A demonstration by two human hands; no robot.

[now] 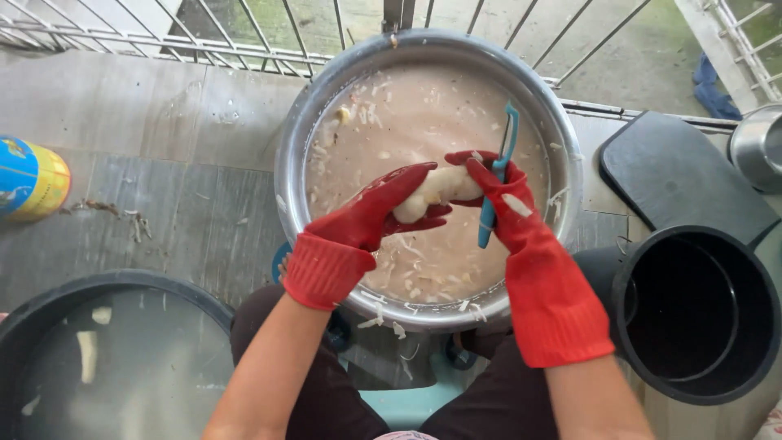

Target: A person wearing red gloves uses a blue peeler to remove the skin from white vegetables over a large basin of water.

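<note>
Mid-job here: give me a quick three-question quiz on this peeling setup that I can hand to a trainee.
1. True or false: the left hand holds the blue peeler.
2. Multiple choice: the pale peeled root is held over A) the black bucket, B) the big metal basin of cloudy water, C) the black tub.
3. Fill in: both hands wear ___ rubber gloves.

Key
1. False: the right hand grips the peeler, while the left hand holds the root.
2. B: peel scraps float in that basin.
3. Red.
</note>
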